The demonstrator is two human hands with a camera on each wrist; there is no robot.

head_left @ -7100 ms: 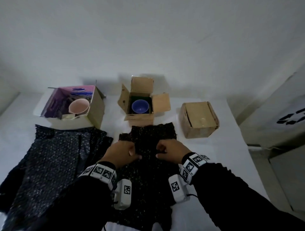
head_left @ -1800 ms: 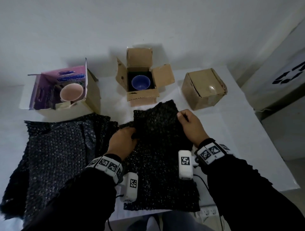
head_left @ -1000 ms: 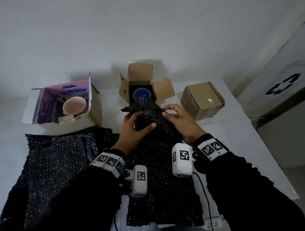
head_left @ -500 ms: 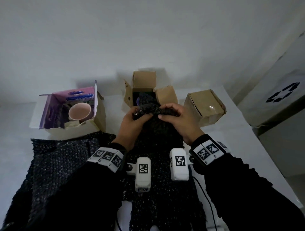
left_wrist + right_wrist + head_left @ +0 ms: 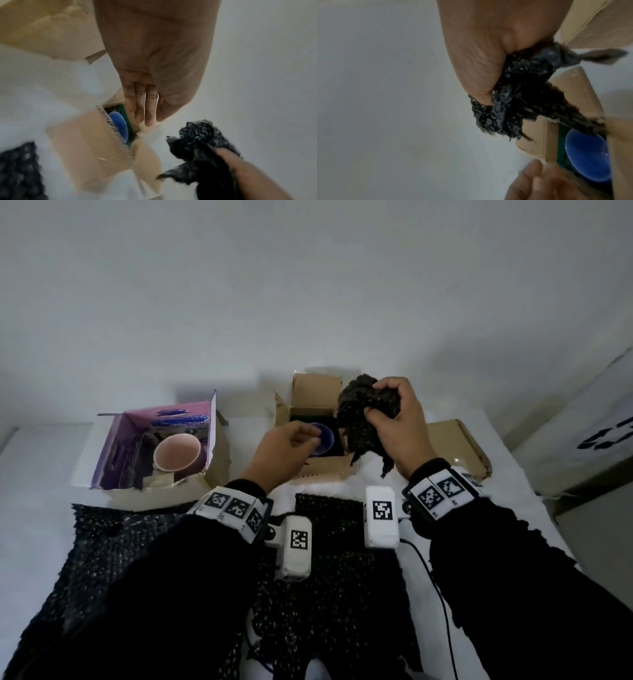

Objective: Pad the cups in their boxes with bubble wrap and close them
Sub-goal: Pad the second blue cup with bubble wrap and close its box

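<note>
Near the far edge of the table (image 5: 41, 508), the bunched bubble wrap (image 5: 366, 412), half a second ago held by both hands, is now gripped only by the right hand (image 5: 397, 429) beside the open box (image 5: 317, 402), while the left hand (image 5: 284, 450), loosely curled and empty, reaches to the blue cup (image 5: 325, 438), so padding seems about to begin.

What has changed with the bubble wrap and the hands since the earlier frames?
The wad of bubble wrap, earlier pressed over the open box by both hands, is now lifted to its right, gripped by the right hand alone. The left hand has let go and reaches toward the blue cup, which shows again. The pink cup, closed box and flat sheets stayed put.
</note>
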